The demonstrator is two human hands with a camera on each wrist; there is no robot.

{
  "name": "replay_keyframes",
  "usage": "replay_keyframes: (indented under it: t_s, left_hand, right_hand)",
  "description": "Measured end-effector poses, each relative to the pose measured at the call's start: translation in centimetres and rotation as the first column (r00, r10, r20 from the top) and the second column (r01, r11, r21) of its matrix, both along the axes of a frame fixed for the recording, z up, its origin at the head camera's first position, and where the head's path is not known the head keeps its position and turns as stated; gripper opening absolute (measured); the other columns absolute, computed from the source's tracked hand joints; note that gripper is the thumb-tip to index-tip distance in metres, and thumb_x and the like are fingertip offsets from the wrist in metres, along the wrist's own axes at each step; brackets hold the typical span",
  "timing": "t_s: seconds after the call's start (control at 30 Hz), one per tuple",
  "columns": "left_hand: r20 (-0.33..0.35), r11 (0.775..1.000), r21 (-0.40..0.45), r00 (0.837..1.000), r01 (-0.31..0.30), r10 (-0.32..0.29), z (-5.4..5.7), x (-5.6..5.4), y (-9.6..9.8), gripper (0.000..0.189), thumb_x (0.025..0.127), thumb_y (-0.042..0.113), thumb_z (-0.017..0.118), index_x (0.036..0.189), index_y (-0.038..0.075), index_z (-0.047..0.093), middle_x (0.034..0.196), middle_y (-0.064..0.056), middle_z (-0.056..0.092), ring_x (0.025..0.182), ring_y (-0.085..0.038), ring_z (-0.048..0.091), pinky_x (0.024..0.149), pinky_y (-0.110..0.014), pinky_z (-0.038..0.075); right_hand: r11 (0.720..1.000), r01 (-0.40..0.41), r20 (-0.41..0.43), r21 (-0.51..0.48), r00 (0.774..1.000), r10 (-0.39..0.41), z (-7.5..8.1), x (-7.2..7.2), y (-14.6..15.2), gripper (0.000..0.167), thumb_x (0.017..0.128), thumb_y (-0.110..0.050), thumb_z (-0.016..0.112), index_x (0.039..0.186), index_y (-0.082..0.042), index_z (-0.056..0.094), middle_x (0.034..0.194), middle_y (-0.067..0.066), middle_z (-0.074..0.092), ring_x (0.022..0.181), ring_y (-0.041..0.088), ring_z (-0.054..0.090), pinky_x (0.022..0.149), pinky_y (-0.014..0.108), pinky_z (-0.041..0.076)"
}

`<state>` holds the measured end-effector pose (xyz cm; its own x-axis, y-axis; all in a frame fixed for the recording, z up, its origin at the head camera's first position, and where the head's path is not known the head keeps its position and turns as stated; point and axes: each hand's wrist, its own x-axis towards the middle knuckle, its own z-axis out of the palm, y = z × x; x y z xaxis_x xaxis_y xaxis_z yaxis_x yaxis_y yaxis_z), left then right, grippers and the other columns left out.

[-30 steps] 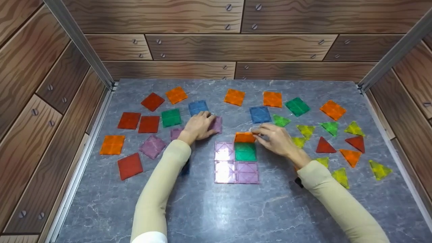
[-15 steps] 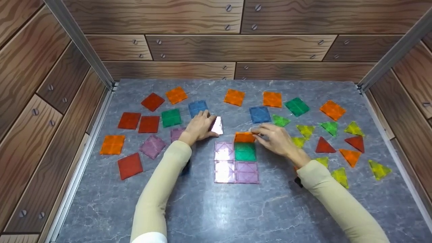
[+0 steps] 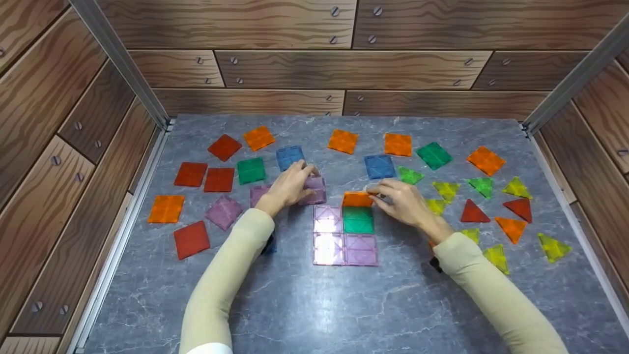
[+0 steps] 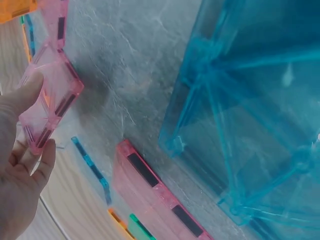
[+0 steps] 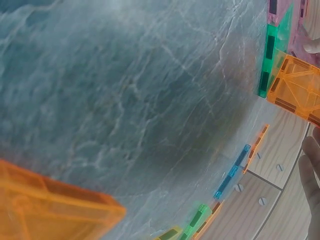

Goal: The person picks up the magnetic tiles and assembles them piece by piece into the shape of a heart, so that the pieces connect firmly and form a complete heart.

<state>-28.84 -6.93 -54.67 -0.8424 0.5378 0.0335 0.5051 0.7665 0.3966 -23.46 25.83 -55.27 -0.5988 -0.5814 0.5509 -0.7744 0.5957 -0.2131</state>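
My left hand (image 3: 289,186) pinches a purple square magnetic tile (image 3: 317,189). In the left wrist view the thumb lies on the face of this tile (image 4: 59,77), with fingertips at its lower edge. My right hand (image 3: 402,202) pinches the right side of an orange square tile (image 3: 356,199). That orange tile stands upright along the far edge of a green tile (image 3: 358,220). Three purple tiles (image 3: 361,250) lie flat with the green one, edge to edge in a two-by-two block. Another purple tile (image 3: 259,194) lies partly hidden behind the left hand.
Red squares (image 3: 191,240), orange squares (image 3: 166,209) and a purple square (image 3: 224,212) lie to the left. Blue (image 3: 379,166) and green squares (image 3: 434,156) lie farther back. Yellow (image 3: 554,247), green and red triangles (image 3: 474,211) are scattered right. Wood-patterned walls surround the table.
My left hand has drawn the purple tile slightly nearer, towards the block, tilting it on the way. The right hand has stayed at the upright orange tile.
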Motion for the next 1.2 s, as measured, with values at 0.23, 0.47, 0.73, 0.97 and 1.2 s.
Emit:
replay_keyframes:
  t_s: [0.23, 0.47, 0.73, 0.97, 1.2]
  left_hand:
    - [0.007, 0.995, 0.092, 0.999, 0.033, -0.034, 0.4, 0.8, -0.2, 0.03, 0.1, 0.017, 0.073, 0.128, 0.011, 0.065, 0.12, -0.015, 0.069, 0.111, -0.032, 0.067, 0.099, -0.048, 0.057]
    - [0.011, 0.981, 0.177, 0.996, 0.085, -0.088, 1.4, 1.8, 0.4, 0.019, 0.1, 0.009, 0.07, 0.119, 0.009, 0.07, 0.114, -0.013, 0.074, 0.107, -0.03, 0.07, 0.099, -0.046, 0.058]
    - [-0.001, 0.969, 0.19, 0.987, 0.16, -0.163, 2.0, 2.9, 2.0, 0.018, 0.101, 0.011, 0.07, 0.118, 0.009, 0.07, 0.115, -0.013, 0.074, 0.107, -0.031, 0.072, 0.096, -0.044, 0.06]
    - [0.018, 0.967, 0.179, 0.982, 0.181, -0.187, 1.6, 3.1, 2.9, 0.017, 0.101, 0.007, 0.069, 0.118, 0.008, 0.069, 0.115, -0.013, 0.074, 0.11, -0.031, 0.071, 0.101, -0.045, 0.058]
    - [0.029, 0.963, 0.218, 0.985, 0.161, -0.171, 1.4, 3.2, 2.5, 0.017, 0.101, 0.012, 0.071, 0.117, 0.007, 0.071, 0.115, -0.012, 0.075, 0.109, -0.03, 0.071, 0.1, -0.045, 0.058]
  right_hand:
    - [1.0, -0.001, -0.004, -0.001, 1.0, 0.001, -0.2, -0.1, 0.1, 0.021, 0.086, -0.009, 0.086, 0.107, -0.009, 0.082, 0.095, 0.007, 0.077, 0.082, 0.021, 0.074, 0.068, 0.037, 0.063]
    - [1.0, -0.001, 0.007, -0.016, 1.0, 0.002, -0.2, -0.1, 0.1, 0.023, 0.086, -0.007, 0.086, 0.108, -0.009, 0.082, 0.098, 0.007, 0.078, 0.084, 0.021, 0.074, 0.07, 0.039, 0.063]
    - [1.0, 0.002, 0.011, -0.012, 1.0, -0.002, -0.2, -0.1, 0.2, 0.023, 0.086, -0.007, 0.086, 0.108, -0.01, 0.082, 0.098, 0.007, 0.078, 0.085, 0.022, 0.075, 0.072, 0.04, 0.064]
    - [1.0, 0.001, 0.008, -0.028, 1.0, -0.001, -0.3, 0.0, 0.0, 0.021, 0.085, -0.007, 0.087, 0.106, -0.008, 0.082, 0.096, 0.009, 0.076, 0.081, 0.023, 0.073, 0.069, 0.04, 0.063]
    - [0.999, -0.006, 0.016, -0.042, 1.0, 0.006, -0.4, 0.0, 0.1, 0.02, 0.086, -0.006, 0.086, 0.106, -0.007, 0.082, 0.096, 0.01, 0.077, 0.08, 0.023, 0.074, 0.069, 0.039, 0.063]
